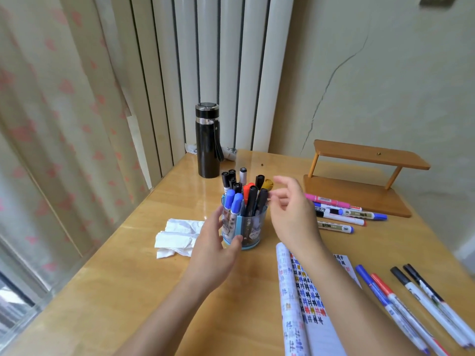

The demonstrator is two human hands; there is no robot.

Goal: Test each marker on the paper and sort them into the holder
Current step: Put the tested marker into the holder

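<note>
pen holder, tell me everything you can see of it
The pen holder is a clear blue-tinted plastic cup with a light-blue base and strip, cartoon pictures on its wall. It stands upright on the table, packed with capped markers: black, blue, red, one ochre. The left hand grips its left side, thumb at the base; the right hand hovers by the caps.

A wooden table (115, 291) is set into a corner, flanked by a pink-patterned curtain (51, 98), white ribbed panels (231, 60) and a cracked wall (385, 86).
</note>
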